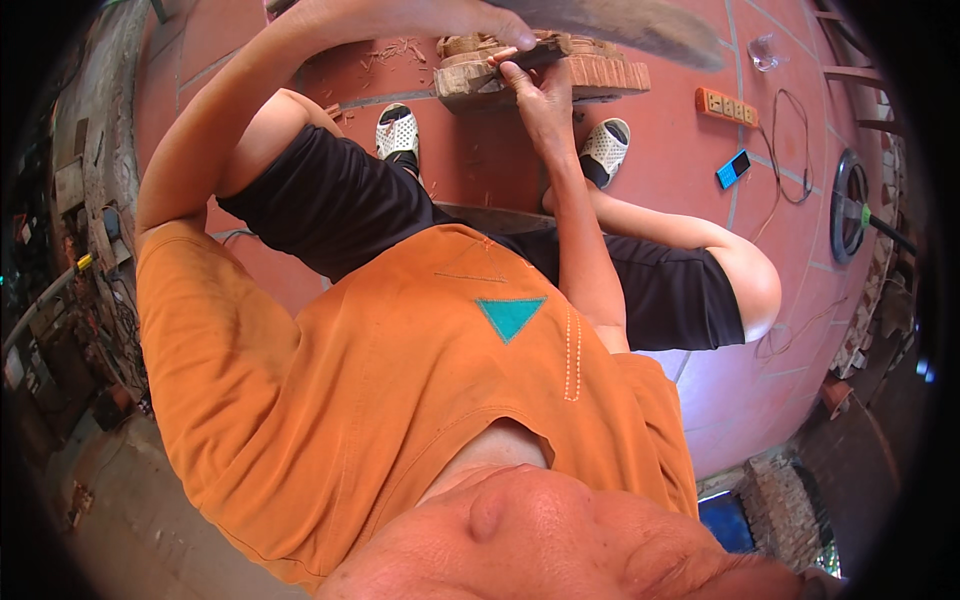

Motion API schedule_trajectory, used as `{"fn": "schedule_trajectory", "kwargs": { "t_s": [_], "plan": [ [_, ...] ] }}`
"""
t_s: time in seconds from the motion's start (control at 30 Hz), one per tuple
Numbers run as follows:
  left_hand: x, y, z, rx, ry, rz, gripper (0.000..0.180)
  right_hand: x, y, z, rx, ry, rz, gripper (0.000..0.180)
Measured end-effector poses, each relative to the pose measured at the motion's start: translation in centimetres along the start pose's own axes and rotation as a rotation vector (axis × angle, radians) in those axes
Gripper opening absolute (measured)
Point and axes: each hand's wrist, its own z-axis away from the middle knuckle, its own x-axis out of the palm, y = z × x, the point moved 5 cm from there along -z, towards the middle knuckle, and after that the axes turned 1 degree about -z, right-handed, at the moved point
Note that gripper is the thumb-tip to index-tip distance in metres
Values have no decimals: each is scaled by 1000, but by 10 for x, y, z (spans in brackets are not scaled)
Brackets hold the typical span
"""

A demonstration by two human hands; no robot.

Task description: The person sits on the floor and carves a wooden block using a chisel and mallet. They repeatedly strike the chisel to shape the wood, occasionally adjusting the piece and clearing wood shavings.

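At the top edge, my left hand (478,22) is closed at the root of a large knife (635,28). Its broad grey blade is smeared by motion and reaches to the right; the handle and most of my left fingers are out of view. My right hand (545,100) pinches a small dark piece of wood (545,52), its thumb along the near side. Light cut wood shows beside that thumb. Beneath both hands sits a thick wooden block (480,85) with a rough, chopped edge and chips on top.
Wood chips (395,52) lie on the red tiled floor, left of the block. My white sandals (606,142) are near the block. To the right are an orange power strip (727,106) with a cable, a blue phone (733,170), a clear glass (764,52) and a black ring-shaped object (849,207).
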Motion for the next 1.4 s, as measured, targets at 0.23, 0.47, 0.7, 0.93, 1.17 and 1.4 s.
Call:
{"fn": "schedule_trajectory", "kwargs": {
  "t_s": [0.23, 0.47, 0.7, 0.93, 1.17, 1.4],
  "plan": [
    [0, 2, 5, -136, -190, -174, 69, 3, -2, 0, -25, 15, -29, 25],
    [7, 6, 2, -189, -257, -151, 73, 0, -8, 1, -12, 17, 167, 26],
    [-2, -8, 2, -311, -222, -241, 73, -3, -1, 0, 198, 118, -265, 21],
    [-16, -4, 6, -227, -43, -99, 75, -1, -3, 2, 52, 82, -182, 24],
    [-7, 5, 2, -102, -70, -35, 73, 0, -5, 9, 59, 160, -177, 23],
    [-12, 18, 2, -278, -341, -100, 71, 6, -7, 5, -1, 102, 76, 18]
  ]
}}
